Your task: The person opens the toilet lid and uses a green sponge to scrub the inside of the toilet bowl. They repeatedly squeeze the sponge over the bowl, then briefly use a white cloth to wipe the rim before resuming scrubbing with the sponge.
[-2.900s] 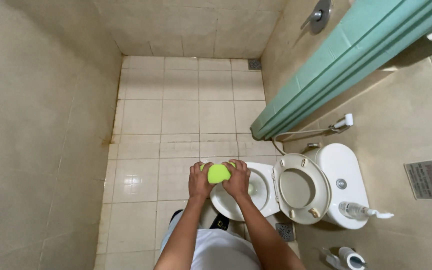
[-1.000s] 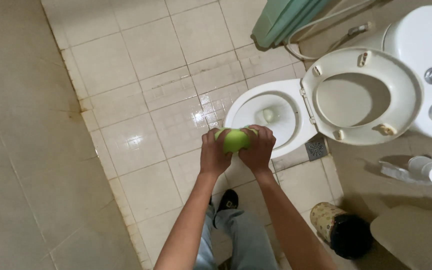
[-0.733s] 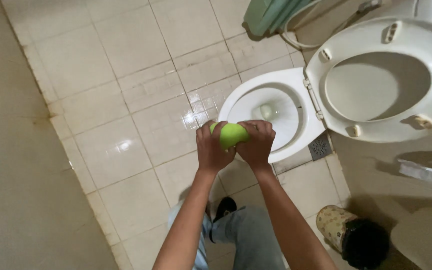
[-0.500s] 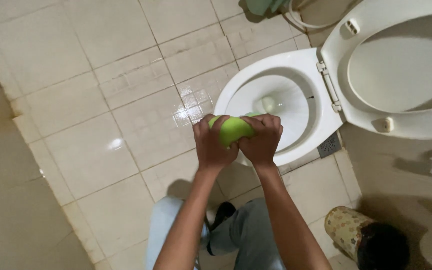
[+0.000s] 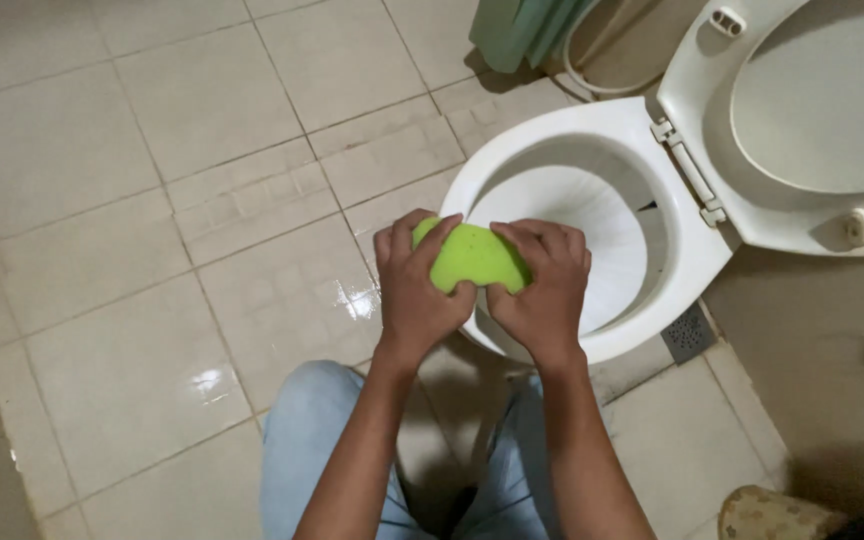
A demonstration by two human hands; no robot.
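Observation:
I hold a bright green sponge [image 5: 472,255] in both hands over the near rim of a white toilet bowl [image 5: 552,130]. My left hand [image 5: 414,290] grips its left end with the fingers curled over the top. My right hand [image 5: 544,285] squeezes its right end. The sponge bends between them. The toilet seat and lid [image 5: 812,110] stand raised at the right. My legs in light blue jeans [image 5: 312,450] show below my arms.
Wet beige floor tiles [image 5: 182,230] spread to the left. A green door edge [image 5: 522,30] and a white hose [image 5: 592,75] lie behind the bowl. A floor drain [image 5: 690,333] sits by the toilet base. A patterned object [image 5: 777,515] shows at bottom right.
The view has moved in closer and lower over the toilet bowl. Both hands have kept hold of the green sponge throughout, now just above the bowl's near rim.

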